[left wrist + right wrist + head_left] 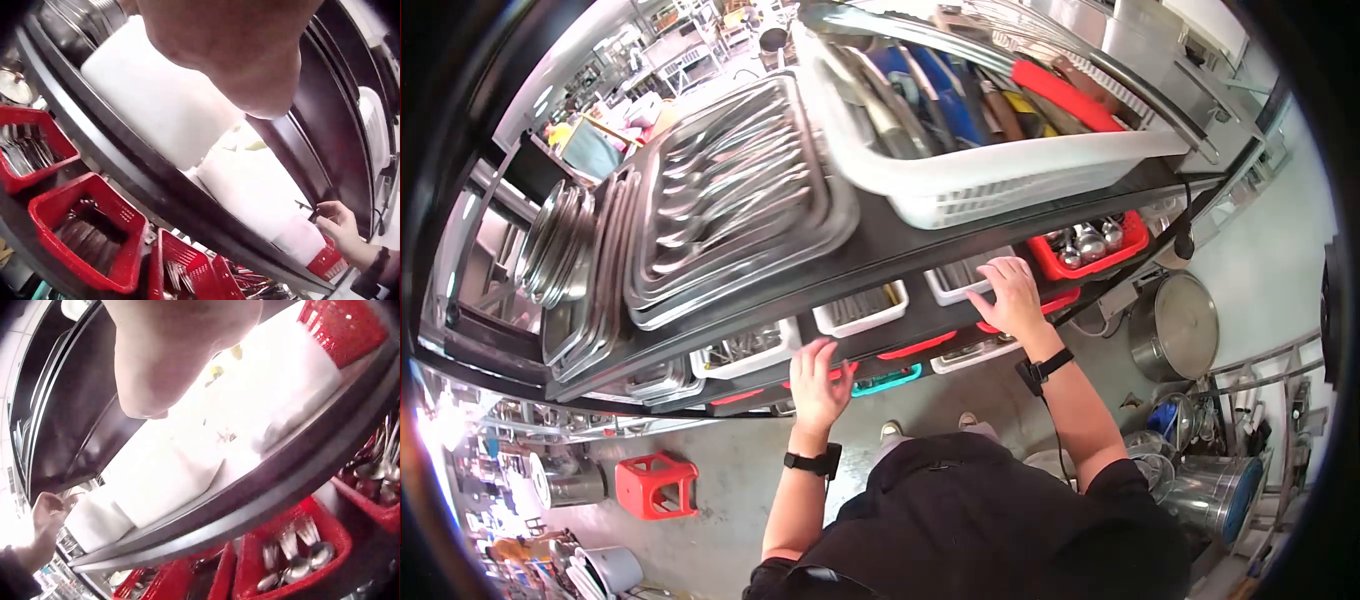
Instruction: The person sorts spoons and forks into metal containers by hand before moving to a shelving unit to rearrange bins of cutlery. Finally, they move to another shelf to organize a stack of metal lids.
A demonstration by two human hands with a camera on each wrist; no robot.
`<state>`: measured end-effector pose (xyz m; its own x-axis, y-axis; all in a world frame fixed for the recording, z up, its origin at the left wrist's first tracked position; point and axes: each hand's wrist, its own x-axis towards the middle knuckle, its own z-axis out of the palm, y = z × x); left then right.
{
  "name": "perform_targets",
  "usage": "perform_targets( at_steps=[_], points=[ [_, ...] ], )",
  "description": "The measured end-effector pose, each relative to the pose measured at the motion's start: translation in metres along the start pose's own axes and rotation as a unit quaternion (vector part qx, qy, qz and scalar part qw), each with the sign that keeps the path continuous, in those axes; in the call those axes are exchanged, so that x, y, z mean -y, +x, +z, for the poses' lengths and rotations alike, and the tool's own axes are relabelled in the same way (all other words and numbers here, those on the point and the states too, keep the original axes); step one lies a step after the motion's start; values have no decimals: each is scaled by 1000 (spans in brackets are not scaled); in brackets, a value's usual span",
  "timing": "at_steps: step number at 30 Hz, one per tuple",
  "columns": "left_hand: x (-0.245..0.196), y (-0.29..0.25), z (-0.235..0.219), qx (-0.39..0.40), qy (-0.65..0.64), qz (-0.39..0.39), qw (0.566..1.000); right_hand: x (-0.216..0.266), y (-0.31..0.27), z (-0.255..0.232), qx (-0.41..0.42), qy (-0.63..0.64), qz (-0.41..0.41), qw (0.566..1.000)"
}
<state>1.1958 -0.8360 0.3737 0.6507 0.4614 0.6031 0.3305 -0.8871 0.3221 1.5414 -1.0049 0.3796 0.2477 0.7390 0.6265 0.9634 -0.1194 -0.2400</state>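
Note:
My left hand (818, 385) is raised in front of the shelf rack, its fingers loosely bent and nothing visible in them. It is nearest to a white bin of cutlery (745, 352) and a second white bin (862, 312) on the shelf below the top. My right hand (1010, 300) reaches over another white bin (945, 292), thumb apart from the relaxed fingers. In the left wrist view a small dark thing (306, 209) shows at the right hand's fingertips; I cannot tell whether it is held. To the right sits a red basket of ladles or large spoons (1090, 245).
Above, the black top shelf (880, 235) bears metal trays of spoons (730, 190) and a white basket of utensils (1020, 175). Lower down are red baskets of cutlery (94, 231). A red stool (657, 487) and a large metal pot (1175, 325) flank me.

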Motion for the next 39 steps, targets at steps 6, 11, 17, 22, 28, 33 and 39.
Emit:
perform_targets(
  at_steps=[6,11,17,22,28,33,39],
  points=[
    [-51,41,70,98,117,-95,984,-38,-7,12,82,12,-19,996],
    [-50,40,90,147,209,-161,953,-38,-16,31,-5,55,-15,998],
    [-29,28,111,10,205,-111,972,-43,-18,35,-23,59,-33,997],
    [-29,30,135,-89,211,-129,965,-43,-18,36,-26,58,-32,997],
    [-20,24,130,-69,177,-106,976,-43,-19,44,-54,42,-35,997],
    [-28,26,130,-85,170,-122,974,-47,-20,47,-61,40,-54,996],
    [-40,36,124,-77,172,-141,972,-47,-19,46,-68,38,-65,995]
  ],
)
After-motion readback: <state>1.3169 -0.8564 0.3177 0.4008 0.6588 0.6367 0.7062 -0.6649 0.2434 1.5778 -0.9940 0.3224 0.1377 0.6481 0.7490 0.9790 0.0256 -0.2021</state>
